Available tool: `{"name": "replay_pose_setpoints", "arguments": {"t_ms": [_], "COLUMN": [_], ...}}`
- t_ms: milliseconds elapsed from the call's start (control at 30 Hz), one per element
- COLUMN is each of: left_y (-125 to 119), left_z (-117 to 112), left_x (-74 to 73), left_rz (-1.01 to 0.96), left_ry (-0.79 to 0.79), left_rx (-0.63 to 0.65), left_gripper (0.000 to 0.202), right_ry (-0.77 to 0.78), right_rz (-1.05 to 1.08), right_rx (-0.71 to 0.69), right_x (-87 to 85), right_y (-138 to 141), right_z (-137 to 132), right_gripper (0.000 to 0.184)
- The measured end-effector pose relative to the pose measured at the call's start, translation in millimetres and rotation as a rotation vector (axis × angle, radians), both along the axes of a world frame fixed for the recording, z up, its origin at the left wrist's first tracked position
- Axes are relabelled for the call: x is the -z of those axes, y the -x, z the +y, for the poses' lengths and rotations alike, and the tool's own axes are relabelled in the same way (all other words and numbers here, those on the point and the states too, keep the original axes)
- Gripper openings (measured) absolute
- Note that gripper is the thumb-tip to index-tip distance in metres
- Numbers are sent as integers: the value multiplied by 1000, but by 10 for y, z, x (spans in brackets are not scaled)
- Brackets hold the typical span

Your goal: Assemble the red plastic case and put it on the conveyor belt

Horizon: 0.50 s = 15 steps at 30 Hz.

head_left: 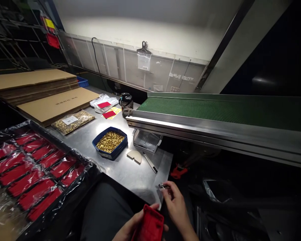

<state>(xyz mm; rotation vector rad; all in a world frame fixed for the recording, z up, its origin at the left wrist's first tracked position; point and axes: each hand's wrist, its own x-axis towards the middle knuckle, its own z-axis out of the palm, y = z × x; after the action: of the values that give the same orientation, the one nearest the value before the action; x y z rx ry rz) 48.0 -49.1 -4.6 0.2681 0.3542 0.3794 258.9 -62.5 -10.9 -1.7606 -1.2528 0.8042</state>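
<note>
Sadly no writing is clear enough to read. Below the blue tray (110, 142), my left hand (130, 227) grips a red case (149, 226), and my right hand (174, 202) pinches a small metal clip (162, 186) just above it.

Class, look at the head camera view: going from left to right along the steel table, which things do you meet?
Black tray of red pieces → bag of brass parts → blue tub of brass parts → pale half-round piece → pen-like tool → green conveyor belt.

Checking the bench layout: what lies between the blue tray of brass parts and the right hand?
In the head view, a pale half-round piece and a pen-like tool lie between blue tray and right hand.
</note>
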Motion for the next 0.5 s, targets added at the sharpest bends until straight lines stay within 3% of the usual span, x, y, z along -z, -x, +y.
{"name": "replay_pose_setpoints", "arguments": {"t_ms": [100, 200, 333, 433, 500], "left_y": [63, 126, 146, 87, 37], "left_z": [34, 79, 107, 111, 119], "left_x": [14, -38, -126, -202, -269], "left_rz": [-44, -51, -2, -35, -93], "left_ry": [55, 89, 121, 97, 45], "left_rx": [-81, -106, -80, -135, -142], "left_gripper": [73, 73, 72, 62, 61], "right_ry": [30, 60, 76, 61, 17], "right_rz": [1, 63, 158, 96, 9], "right_rx": [-78, -80, -124, -299, -406], "right_x": [143, 90, -291, -663, -838], "right_y": [-17, 19, 107, 197, 242], "right_z": [41, 3, -47, -53, -52], "right_gripper": [21, 29, 32, 15, 19]}}
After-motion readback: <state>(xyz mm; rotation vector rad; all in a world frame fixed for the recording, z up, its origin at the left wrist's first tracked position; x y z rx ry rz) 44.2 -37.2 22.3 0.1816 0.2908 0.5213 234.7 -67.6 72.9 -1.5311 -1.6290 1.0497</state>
